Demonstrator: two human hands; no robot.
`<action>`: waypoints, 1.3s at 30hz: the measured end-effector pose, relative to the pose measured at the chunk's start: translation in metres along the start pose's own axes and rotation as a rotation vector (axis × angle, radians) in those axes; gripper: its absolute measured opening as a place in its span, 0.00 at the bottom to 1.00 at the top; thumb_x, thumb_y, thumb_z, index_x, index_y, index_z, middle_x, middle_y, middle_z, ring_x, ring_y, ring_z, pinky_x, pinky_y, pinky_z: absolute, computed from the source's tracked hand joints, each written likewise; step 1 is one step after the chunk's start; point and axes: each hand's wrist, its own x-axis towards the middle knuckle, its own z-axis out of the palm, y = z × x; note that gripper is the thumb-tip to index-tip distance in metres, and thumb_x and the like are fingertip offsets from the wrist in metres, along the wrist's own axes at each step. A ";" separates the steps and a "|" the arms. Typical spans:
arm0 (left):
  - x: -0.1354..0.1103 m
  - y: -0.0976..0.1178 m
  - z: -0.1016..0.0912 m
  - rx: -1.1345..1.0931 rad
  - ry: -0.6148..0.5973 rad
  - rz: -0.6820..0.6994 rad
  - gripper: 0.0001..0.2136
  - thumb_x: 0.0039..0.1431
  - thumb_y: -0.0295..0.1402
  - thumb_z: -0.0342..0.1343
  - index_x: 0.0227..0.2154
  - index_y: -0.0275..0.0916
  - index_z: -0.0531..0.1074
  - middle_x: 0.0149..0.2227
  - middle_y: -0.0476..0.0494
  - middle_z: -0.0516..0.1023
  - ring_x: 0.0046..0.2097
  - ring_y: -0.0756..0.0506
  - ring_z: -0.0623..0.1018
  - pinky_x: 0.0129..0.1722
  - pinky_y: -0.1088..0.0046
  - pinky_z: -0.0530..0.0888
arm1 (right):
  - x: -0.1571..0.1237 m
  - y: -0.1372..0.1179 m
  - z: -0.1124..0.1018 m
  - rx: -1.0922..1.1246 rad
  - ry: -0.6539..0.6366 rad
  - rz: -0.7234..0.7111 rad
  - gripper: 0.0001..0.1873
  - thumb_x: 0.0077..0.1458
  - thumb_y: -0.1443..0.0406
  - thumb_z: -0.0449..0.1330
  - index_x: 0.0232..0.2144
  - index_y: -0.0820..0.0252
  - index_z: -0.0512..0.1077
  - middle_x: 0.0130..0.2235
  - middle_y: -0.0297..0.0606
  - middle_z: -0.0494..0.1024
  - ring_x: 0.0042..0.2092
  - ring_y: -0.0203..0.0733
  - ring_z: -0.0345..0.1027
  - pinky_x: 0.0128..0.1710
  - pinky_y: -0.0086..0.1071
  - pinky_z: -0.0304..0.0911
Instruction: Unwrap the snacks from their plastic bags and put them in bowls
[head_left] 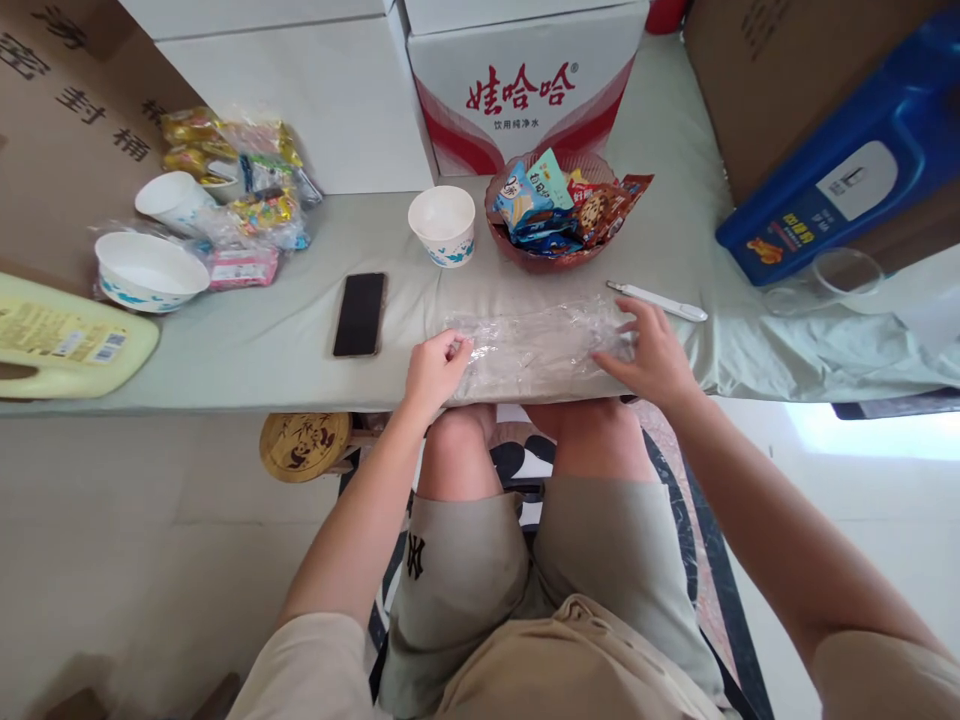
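A crinkled sheet of clear plastic wrap [534,348] lies flat on the table near its front edge; whether it is a bag or a single sheet I cannot tell. At its left end, my left hand [436,368] is closed, thumb and forefinger pinching the plastic. My right hand [649,348] hovers over or rests on the right end with thumb and fingers apart. Just beyond the right fingertips lies a slim white tool [664,303] with a dark metallic tip. A black phone [360,314] is left of my left hand.
Behind the plastic stand a white paper cup [442,228] and a reddish glass bowl [551,262] of wrapped snacks. Paper bowls [152,270] and bagged sweets sit left, beside a yellow jug [75,335]. A blue bottle [847,160] and clear cup [847,275] are right. Boxes [517,110] line the back.
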 end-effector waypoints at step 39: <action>0.009 -0.023 -0.007 -0.268 0.079 -0.133 0.12 0.63 0.44 0.54 0.32 0.41 0.68 0.22 0.53 0.69 0.16 0.55 0.62 0.16 0.77 0.60 | 0.032 -0.003 0.018 -0.084 -0.031 -0.060 0.15 0.60 0.60 0.51 0.43 0.55 0.73 0.44 0.47 0.81 0.46 0.54 0.73 0.46 0.45 0.65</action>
